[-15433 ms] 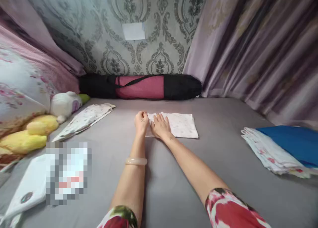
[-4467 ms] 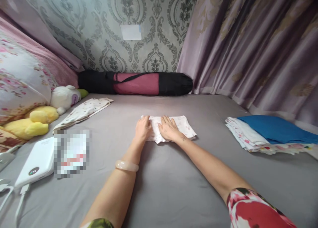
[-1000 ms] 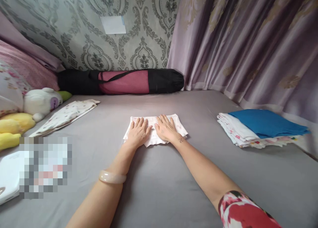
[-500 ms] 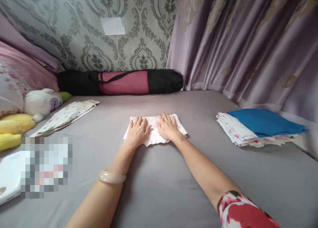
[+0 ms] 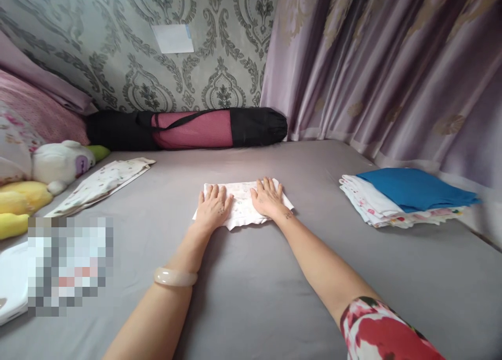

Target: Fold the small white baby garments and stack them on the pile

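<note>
A small white printed garment [image 5: 241,206], folded into a rough rectangle, lies on the grey bed sheet [image 5: 243,276] in front of me. My left hand [image 5: 213,206] rests flat on its left part, fingers stretched forward. On its right part my right hand [image 5: 269,199] lies palm down, with the fingers slightly spread. The garment's near edge is wavy, and parts of it are hidden under both hands.
Folded clothes [image 5: 372,200] topped by a blue cloth [image 5: 418,189] are stacked at right. Left are a printed cloth [image 5: 105,185], a white plush toy [image 5: 58,164], yellow plush [image 5: 23,198] and a white object [image 5: 15,276]. A black-and-pink mat bag [image 5: 192,130] lies along the wall.
My hands have slid apart across the garment, the left to the left and the right slightly to the right, showing more of its middle. The whole view has shifted a little.
</note>
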A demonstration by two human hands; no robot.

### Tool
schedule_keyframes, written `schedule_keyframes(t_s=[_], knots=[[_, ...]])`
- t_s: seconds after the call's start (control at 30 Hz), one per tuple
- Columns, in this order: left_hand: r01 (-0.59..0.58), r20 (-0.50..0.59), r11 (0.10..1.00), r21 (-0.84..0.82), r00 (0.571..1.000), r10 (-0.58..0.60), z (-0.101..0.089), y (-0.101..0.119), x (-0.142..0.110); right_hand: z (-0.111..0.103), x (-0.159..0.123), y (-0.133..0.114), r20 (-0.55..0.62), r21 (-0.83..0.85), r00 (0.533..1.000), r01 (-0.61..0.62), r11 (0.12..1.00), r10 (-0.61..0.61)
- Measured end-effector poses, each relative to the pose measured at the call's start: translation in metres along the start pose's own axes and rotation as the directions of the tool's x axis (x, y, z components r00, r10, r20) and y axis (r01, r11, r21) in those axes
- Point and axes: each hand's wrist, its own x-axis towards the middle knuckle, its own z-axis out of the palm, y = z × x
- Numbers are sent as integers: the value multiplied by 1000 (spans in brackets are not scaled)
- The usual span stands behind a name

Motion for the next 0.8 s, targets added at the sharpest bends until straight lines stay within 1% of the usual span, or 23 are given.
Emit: schedule_keyframes(t_s=[0.13, 0.27, 0.33, 0.5, 0.63, 0.73, 0.8], knots=[[6, -5, 1000, 19, 1000, -6, -4, 0, -1, -6, 1, 3, 19, 24, 999, -28, 999, 27], [80, -88, 996, 40, 993, -77, -2, -6, 0, -10, 5, 11, -40, 2, 996, -79, 997, 79], [116, -104, 992, 48, 988, -111, 0, -11, 1, -9, 6, 14, -38, -5, 993, -110, 994, 110], [160, 20, 985, 63, 987, -161, 0, -16, 3, -4, 7, 17, -9, 1, 990, -143, 990, 143], [176, 75, 978, 108, 980, -185, -4, -12, 3, -3, 7, 15, -16, 4, 988, -151, 989, 151], [183, 66, 978, 106, 980, -190, -7, -10, 3, -3, 6, 14, -50, 5, 988, -144, 990, 144], [206, 11, 975, 87, 978, -207, -9, -9, 1, -3, 5, 15, -87, 10, 986, -139, 990, 139]])
